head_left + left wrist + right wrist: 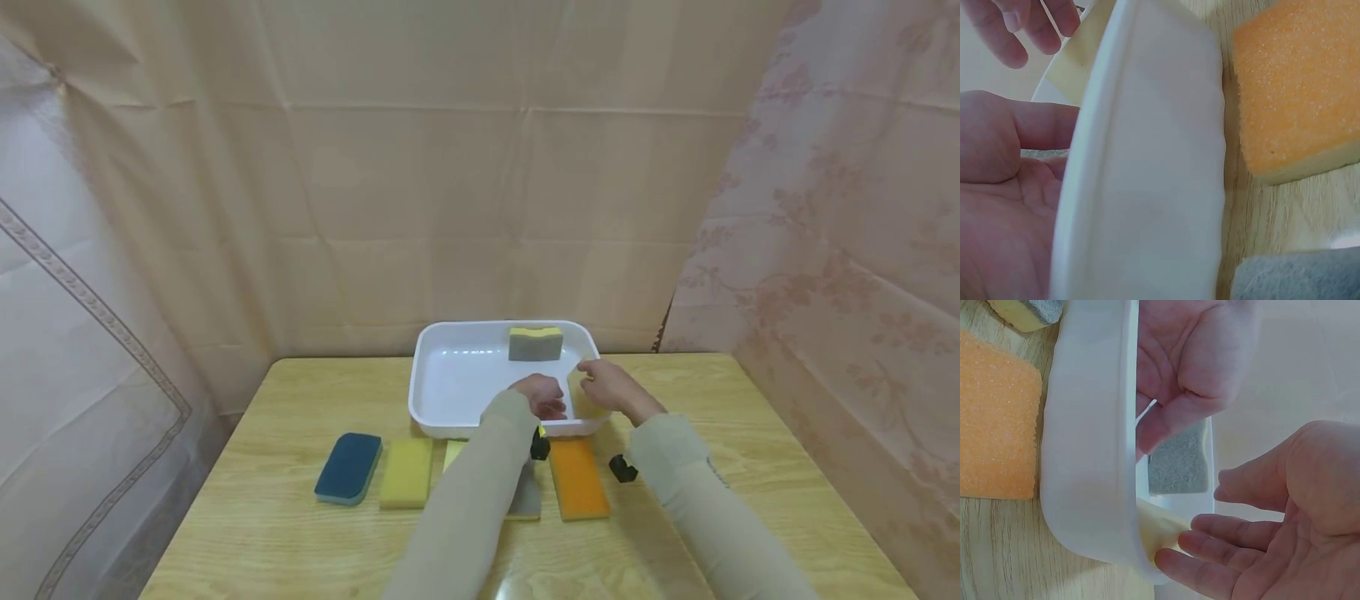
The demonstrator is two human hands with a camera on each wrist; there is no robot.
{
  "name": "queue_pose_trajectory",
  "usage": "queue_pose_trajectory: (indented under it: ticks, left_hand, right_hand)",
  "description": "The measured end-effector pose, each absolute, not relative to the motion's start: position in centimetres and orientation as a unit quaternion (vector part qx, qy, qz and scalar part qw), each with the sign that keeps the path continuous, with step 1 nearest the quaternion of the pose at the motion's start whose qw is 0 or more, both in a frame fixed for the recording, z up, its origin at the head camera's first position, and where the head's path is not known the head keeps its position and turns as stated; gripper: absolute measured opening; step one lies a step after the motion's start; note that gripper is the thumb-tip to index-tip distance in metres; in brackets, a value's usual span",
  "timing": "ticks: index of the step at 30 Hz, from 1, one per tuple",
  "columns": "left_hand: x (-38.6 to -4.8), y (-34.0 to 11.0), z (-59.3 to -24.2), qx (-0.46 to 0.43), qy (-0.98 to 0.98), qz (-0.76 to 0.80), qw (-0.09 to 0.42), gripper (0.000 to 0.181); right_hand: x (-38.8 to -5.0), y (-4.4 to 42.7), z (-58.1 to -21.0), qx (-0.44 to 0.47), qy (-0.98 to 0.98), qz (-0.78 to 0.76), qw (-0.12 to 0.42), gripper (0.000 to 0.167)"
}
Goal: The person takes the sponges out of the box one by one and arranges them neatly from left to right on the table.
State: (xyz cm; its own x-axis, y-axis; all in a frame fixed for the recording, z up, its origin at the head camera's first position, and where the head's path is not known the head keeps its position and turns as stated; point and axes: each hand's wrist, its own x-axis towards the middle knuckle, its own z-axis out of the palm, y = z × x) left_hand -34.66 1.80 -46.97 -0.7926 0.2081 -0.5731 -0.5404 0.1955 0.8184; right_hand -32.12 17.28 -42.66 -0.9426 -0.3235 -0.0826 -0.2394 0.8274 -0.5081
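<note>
A white tray (465, 379) holds a grey sponge with a yellow layer (536, 346), standing on edge at the back right. Against the tray's right wall leans a pale yellow sponge (587, 403). My right hand (617, 390) is over that right end; in the right wrist view its extended fingers (1229, 556) are at the pale sponge (1159, 528), and whether they touch it is unclear. Inside the front wall is my left hand (543, 396), fingers loose and nothing visibly held. The tray wall hides part of its fingers in the left wrist view.
In front of the tray lie a dark blue sponge (348, 468), a yellow sponge (407, 473), a paler one (453, 453) partly behind the left sleeve, a grey sponge (527, 497) and an orange sponge (579, 481). Beige curtain (450, 183) hangs behind the wooden table (262, 517).
</note>
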Motion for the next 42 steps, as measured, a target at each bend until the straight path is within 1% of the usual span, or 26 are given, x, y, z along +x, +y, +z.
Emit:
queue_pose_trajectory:
  ticks: [2, 6, 10, 14, 17, 21, 29, 36, 39, 42]
  left_hand:
    - [-34.9, 1.9, -47.3, -0.114, 0.706, 0.631, 0.302, 0.033]
    - [-35.0, 2.2, -47.6, -0.114, 0.706, 0.631, 0.301, 0.027]
    - [-34.8, 2.2, -47.4, -0.116, 0.708, 0.626, 0.304, 0.027]
    - [-34.4, 1.9, -47.1, -0.112, 0.709, 0.624, 0.309, 0.031]
    - [-34.0, 1.8, -46.7, -0.104, 0.710, 0.624, 0.310, 0.034]
    - [-33.9, 1.9, -46.5, -0.102, 0.713, 0.624, 0.304, 0.036]
    - [-34.3, 2.3, -47.5, -0.120, 0.719, 0.622, 0.284, 0.029]
    - [-34.7, 2.6, -48.5, -0.129, 0.710, 0.631, 0.284, 0.026]
    - [-34.9, 2.7, -49.1, -0.134, 0.707, 0.636, 0.280, 0.023]
    - [-35.1, 2.8, -49.4, -0.134, 0.706, 0.639, 0.276, 0.021]
  right_hand:
    - [-32.1, 17.3, -42.6, -0.147, 0.953, -0.251, 0.079, 0.037]
    - [-32.2, 17.4, -42.6, -0.146, 0.954, -0.251, 0.072, 0.028]
    - [-32.1, 17.3, -42.6, -0.126, 0.955, -0.255, 0.080, 0.022]
    - [-31.8, 17.0, -42.5, -0.112, 0.957, -0.257, 0.078, 0.025]
    - [-31.9, 17.0, -42.5, -0.102, 0.959, -0.255, 0.077, 0.032]
    - [-32.2, 17.2, -42.7, -0.096, 0.961, -0.248, 0.077, 0.037]
    - [-32.3, 17.3, -42.8, -0.100, 0.960, -0.251, 0.075, 0.038]
    - [-32.1, 17.1, -42.9, -0.073, 0.953, -0.278, 0.094, 0.039]
    - [-32.1, 17.0, -43.3, -0.070, 0.953, -0.283, 0.085, 0.039]
    - [-32.0, 17.2, -43.7, -0.069, 0.955, -0.282, 0.062, 0.040]
